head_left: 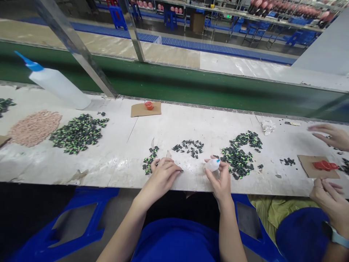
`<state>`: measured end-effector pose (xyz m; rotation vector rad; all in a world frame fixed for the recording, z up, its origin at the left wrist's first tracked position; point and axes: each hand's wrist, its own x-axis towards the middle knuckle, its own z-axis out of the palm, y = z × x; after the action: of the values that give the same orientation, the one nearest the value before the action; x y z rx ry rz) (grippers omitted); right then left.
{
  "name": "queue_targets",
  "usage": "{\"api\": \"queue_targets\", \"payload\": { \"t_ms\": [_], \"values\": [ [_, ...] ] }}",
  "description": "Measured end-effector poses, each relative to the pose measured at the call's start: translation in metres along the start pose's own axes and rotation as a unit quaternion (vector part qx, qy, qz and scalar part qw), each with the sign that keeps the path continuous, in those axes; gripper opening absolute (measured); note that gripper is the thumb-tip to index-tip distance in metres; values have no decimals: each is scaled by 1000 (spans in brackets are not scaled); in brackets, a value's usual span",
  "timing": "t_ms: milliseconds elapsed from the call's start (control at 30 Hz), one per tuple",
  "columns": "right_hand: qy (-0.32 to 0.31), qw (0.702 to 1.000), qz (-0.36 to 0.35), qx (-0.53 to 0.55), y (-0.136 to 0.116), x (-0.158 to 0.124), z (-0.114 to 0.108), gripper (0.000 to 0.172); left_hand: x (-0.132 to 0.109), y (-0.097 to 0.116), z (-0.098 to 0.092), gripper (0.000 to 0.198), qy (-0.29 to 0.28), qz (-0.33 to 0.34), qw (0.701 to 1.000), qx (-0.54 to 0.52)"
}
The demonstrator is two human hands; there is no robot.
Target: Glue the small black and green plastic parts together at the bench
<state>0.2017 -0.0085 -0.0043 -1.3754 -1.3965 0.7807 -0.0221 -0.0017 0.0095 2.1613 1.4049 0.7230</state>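
My left hand (163,175) rests low over the white worktable (114,160), its thumb and forefinger closed on a small black part (181,170). Beside its knuckles lies a little cluster of black-and-green parts (148,163). In my right hand (221,181) is a small white squeeze bottle (212,165) with a blue tip, held tilted with the fingers wrapped round it. A loose scatter of small black parts (194,148) lies beyond and between the two hands. Just right of the bottle spreads a larger pile of black-and-green parts (237,158).
A co-worker's hands (328,193) are at the right, near a red container on cardboard (305,165). A red cap (148,105) sits on cardboard behind. Leftward are another black-and-green pile (77,134), pink pieces (35,127) and a large white bottle (58,85).
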Motion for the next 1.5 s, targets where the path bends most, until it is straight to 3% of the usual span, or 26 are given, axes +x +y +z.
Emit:
{"api": "queue_targets", "payload": {
  "t_ms": [133, 267, 333, 733, 1067, 1500],
  "values": [
    [46, 995, 29, 80, 3, -8, -4, 31, 3, 8, 18, 12, 23, -35, 999, -21],
    [104, 984, 36, 143, 10, -9, -3, 30, 5, 2, 29, 8, 126, -107, 986, 9],
    [136, 975, 51, 166, 12, -9, 1, 28, 5, -3, 30, 7, 150, -111, 982, 11],
    [146, 983, 87, 65, -8, -4, 19, 32, 12, 0, 31, 15, 91, -107, 987, -84],
    [88, 990, 102, 39, -12, -5, 23, 27, 9, 1, 33, 20, 107, -121, 981, -107],
    [76, 990, 114, 34, -12, -3, 23, 29, 9, 4, 32, 18, 102, -122, 984, -75]
  ]
}}
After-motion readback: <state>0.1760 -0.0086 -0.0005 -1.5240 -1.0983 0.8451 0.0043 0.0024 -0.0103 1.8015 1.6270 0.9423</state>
